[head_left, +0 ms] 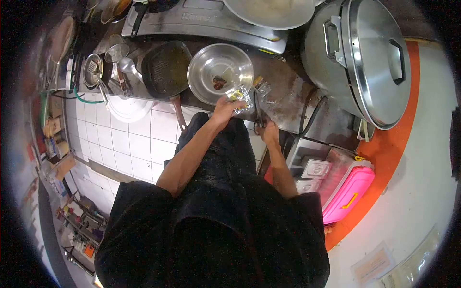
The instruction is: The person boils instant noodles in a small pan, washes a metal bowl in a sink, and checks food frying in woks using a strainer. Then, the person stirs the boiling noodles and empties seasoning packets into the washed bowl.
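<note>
My left hand [225, 111] is closed on a small shiny packet [239, 97] with yellow print, over the near right rim of a steel bowl [199, 72]. A small dark brown heap [219, 83] lies in the bowl. My right hand [267, 131] is wrapped round the handles of dark scissors [257, 109], whose blades point away from me beside the bowl. Another small packet [262, 87] rests on the counter to the right of the blades.
A black grill pan [165, 71] stands left of the bowl, its handle past the counter edge. Behind are a gas stove [201, 24] and a white pan [271, 12]. A large lidded pot [331, 72] stands at right, a pink box [348, 194] below it.
</note>
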Tool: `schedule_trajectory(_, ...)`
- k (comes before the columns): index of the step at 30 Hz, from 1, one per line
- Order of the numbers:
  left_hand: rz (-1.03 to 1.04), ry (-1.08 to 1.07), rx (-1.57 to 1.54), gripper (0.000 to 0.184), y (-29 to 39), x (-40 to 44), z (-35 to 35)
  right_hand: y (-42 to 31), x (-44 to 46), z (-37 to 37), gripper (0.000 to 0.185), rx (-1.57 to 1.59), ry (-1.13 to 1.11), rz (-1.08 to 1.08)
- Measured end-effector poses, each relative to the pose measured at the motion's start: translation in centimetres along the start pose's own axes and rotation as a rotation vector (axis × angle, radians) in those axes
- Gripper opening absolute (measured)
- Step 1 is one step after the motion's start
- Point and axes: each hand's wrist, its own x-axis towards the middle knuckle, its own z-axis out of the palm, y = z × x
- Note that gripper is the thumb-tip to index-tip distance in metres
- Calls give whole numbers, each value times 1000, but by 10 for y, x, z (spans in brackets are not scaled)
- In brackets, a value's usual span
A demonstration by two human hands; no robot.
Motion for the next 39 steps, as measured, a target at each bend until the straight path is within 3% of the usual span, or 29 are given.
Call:
schedule_trajectory(1,4,-10,20,40,2,1,2,1,-5,-5,60,-5,7,2)
schedule_trajectory(3,5,-23,35,40,4,-2,6,-11,-30,-23,56,487,-176,237)
schedule_trajectory(4,12,-35,28,41,5,-1,9,-12,-43,-25,56,483,-170,239)
schedule_trajectory(6,21,-58,17,43,10,0,20,-11,-68,-28,52,988,-194,133)
schedule_trajectory(11,-79,-54,235,47,25,-8,55,-41,-94,-40,47,893,-84,79)
schedule_trajectory(14,10,-213,154,51,7,2,65,-65,-95,-64,43,844,-37,76)
schedule_trajectory(18,-17,-207,142,52,3,-3,82,-62,-91,-71,41,783,12,146)
schedule_trajectory(20,-9,-196,293,44,-5,2,83,-60,-89,-72,41,824,39,182)
schedule_trajectory(33,50,-323,347,35,-18,17,85,-53,-73,-79,36,839,99,328)
schedule_trajectory(35,-93,-345,361,34,-12,18,85,-53,-70,-82,36,791,106,305)
schedule_trajectory(39,-187,-406,215,33,-29,38,73,-58,-64,-88,37,804,94,340)
